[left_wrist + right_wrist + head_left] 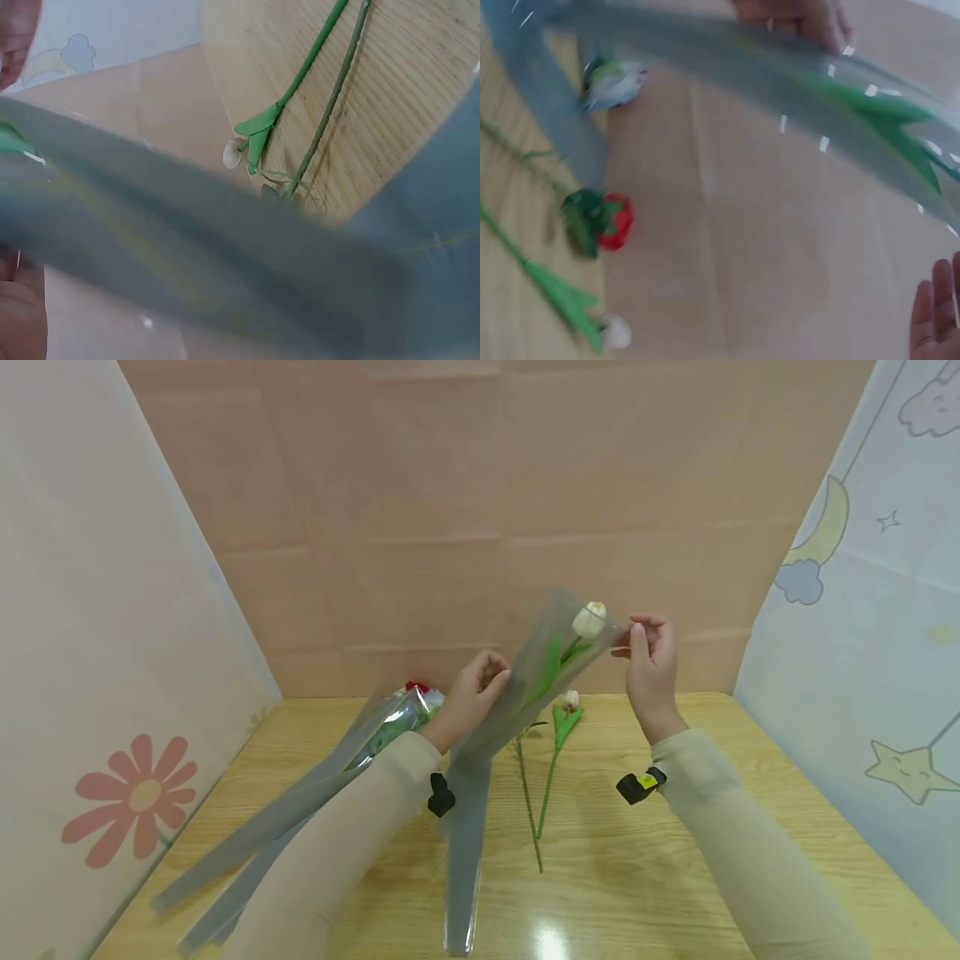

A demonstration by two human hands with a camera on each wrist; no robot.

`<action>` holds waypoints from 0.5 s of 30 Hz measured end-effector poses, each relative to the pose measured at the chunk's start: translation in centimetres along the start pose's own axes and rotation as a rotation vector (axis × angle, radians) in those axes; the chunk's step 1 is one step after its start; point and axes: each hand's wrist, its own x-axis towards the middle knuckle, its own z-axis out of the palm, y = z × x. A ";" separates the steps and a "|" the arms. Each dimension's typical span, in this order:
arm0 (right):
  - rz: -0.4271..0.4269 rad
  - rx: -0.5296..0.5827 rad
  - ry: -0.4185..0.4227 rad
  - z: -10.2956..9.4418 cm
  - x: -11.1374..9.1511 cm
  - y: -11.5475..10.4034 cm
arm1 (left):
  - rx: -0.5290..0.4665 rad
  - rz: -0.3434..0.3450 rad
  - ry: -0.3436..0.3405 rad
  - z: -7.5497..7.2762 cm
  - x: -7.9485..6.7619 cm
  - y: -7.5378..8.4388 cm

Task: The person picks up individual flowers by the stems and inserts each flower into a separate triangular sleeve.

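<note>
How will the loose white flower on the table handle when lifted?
The white flower is probably light, being mostly slim stem. That stem looks nearly straight, so likely fairly stiff. The bulkier head could make that end dip if gripped low.

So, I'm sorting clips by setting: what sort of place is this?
Probably a small tabletop booth, perhaps set up for recording: a wooden table, a plain backdrop behind it, and cartoon-printed side panels on both sides.

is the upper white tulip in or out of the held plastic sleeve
In: the upper white tulip has green leaves showing through the plastic sleeve. Whether its bloom clears the rim, I cannot tell.
</note>
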 end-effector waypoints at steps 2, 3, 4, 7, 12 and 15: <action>0.067 -0.104 -0.026 -1.0 -0.3 1.3 | 0.011 0.004 0.008 -0.2 0.0 -0.2; 0.112 -0.164 -0.054 -1.6 -0.4 2.0 | 0.015 0.003 0.010 -0.3 0.0 -0.4; 0.153 -0.228 -0.082 -2.1 -0.6 2.7 | 0.018 0.003 0.010 -0.4 -0.1 -0.5; 0.300 -0.401 -0.222 -3.5 -1.2 5.0 | 0.027 0.002 0.014 -0.8 -0.4 -1.2; 0.496 -0.548 -0.489 -5.1 -2.8 7.9 | 0.086 -0.009 0.025 -1.8 -1.3 -2.3; 0.525 -0.552 -0.574 -5.5 -3.6 8.7 | 0.178 -0.020 0.063 -3.4 -1.7 -2.6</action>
